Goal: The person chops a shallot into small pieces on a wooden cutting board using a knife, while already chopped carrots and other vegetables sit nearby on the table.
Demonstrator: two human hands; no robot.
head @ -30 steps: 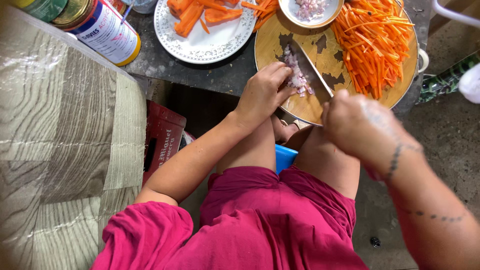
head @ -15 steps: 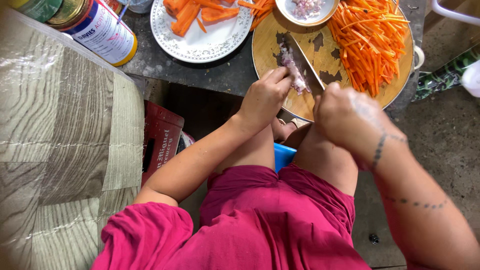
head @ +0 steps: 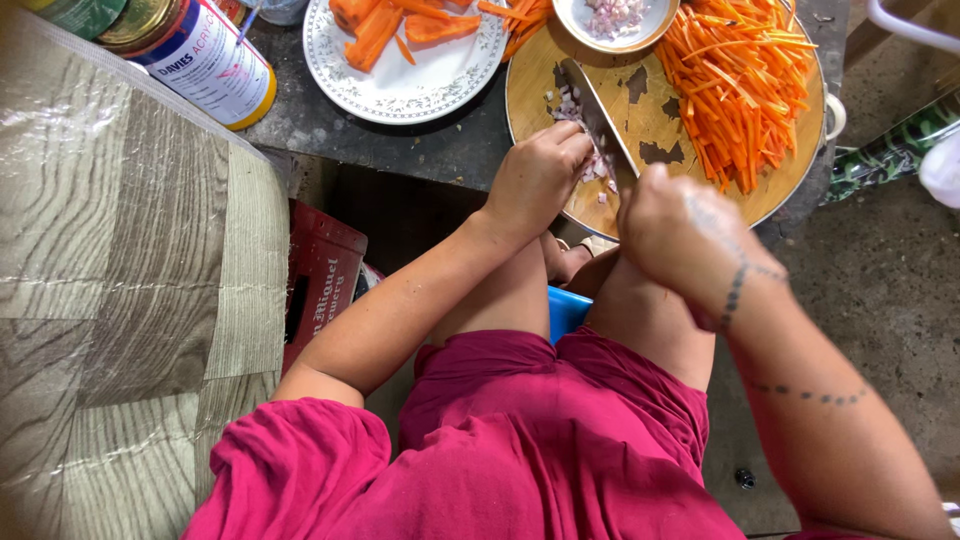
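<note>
Firmly closed, the right hand (head: pixel 680 235) grips a knife (head: pixel 598 120) across the round cutting board (head: pixel 655 120); the left hand (head: pixel 540 180), fingers curled, presses the minced shallot (head: pixel 590 165) (near the board's edge), julienned carrots (head: pixel 740 75) well apart.

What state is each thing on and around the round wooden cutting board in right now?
Round wooden cutting board: flat, worn dark patches.
Steel knife blade: flat on the board.
Pink chopped shallot: minced, loose.
Orange carrot strips: julienned, heaped.
Small white bowl: holds mince.
Patterned white plate: holds carrot chunks.
Left hand: fingers curled over mince.
Right hand: closed on knife handle.
</note>
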